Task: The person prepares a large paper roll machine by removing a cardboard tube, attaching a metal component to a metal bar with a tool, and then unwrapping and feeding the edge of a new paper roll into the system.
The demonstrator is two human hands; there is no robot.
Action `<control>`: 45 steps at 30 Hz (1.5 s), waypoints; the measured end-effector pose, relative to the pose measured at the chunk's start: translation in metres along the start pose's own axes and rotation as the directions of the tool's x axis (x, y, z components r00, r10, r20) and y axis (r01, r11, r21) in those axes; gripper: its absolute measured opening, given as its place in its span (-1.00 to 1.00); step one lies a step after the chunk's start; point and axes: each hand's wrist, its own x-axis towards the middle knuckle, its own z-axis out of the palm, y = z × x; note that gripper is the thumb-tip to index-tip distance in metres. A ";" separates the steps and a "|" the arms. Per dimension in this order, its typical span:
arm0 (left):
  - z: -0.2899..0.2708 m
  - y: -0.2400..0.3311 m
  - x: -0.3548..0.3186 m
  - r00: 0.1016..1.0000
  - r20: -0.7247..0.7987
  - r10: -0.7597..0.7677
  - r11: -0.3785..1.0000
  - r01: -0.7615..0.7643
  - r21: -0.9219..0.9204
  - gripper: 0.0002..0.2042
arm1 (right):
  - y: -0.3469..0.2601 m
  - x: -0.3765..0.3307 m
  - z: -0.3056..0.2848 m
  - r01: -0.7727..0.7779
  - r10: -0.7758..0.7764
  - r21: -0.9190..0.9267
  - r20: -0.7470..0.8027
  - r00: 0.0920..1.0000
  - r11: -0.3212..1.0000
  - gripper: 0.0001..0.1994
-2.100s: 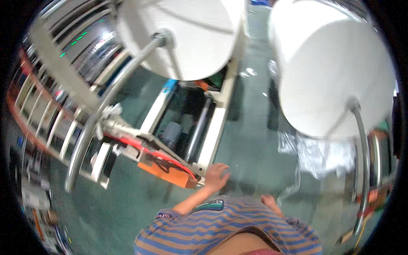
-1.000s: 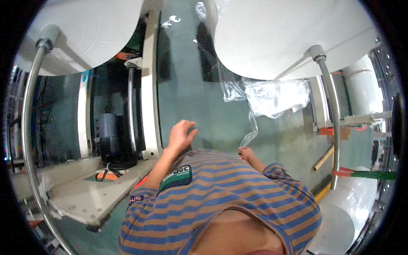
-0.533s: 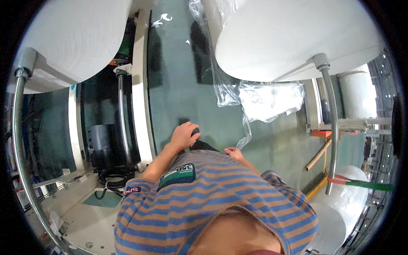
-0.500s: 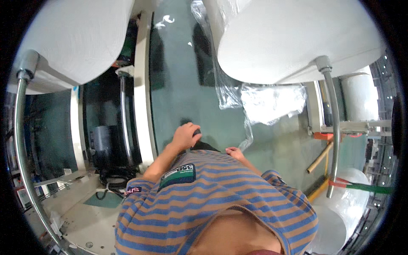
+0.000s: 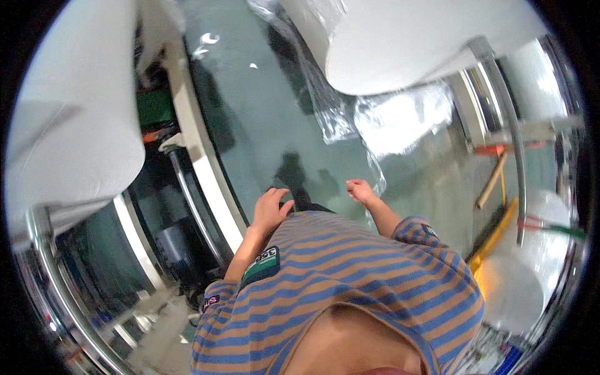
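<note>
My left hand (image 5: 270, 209) hangs in front of my striped shirt (image 5: 350, 262), its fingers bent and apart from the thumb. I see nothing held in it. Dark clothing shows just beside it. To the right, my right hand (image 5: 361, 190) is raised over the green floor, fingers loosely curled with a gap between the tips, and no object shows in it. Beyond the right hand, crumpled clear plastic film (image 5: 400, 119) lies on the floor. Neither hand touches the film or the large white rolls.
Large white rolls stand at the left (image 5: 75, 112) and right (image 5: 412, 44), with metal bars (image 5: 519, 162) beside them. A cream machine beam (image 5: 203, 150) runs along the left. At the right are a brown tube (image 5: 492, 181) and a wrapped roll (image 5: 512, 294). Small white scraps (image 5: 209, 39) lie on the floor.
My view has turned, so the rolls and beam appear tilted and shifted. My right hand has come away from my shirt, outward and up. The left hand's fingers look more spread.
</note>
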 end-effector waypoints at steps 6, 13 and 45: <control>0.027 -0.066 0.040 0.970 0.238 -0.055 0.996 0.071 -0.057 -0.70 | 0.080 -0.044 0.007 -0.233 0.155 -0.357 -0.233 0.960 0.905 -0.43; 0.101 -0.177 0.047 0.905 0.158 -0.394 0.919 0.389 0.067 -0.61 | 0.100 -0.008 -0.051 -0.548 0.342 -0.558 -0.436 0.832 0.623 0.03; 0.245 -0.253 0.068 0.489 0.368 -0.791 0.604 0.721 0.340 -0.34 | 0.258 0.379 -0.068 0.102 0.325 -0.899 0.258 0.910 0.426 -0.59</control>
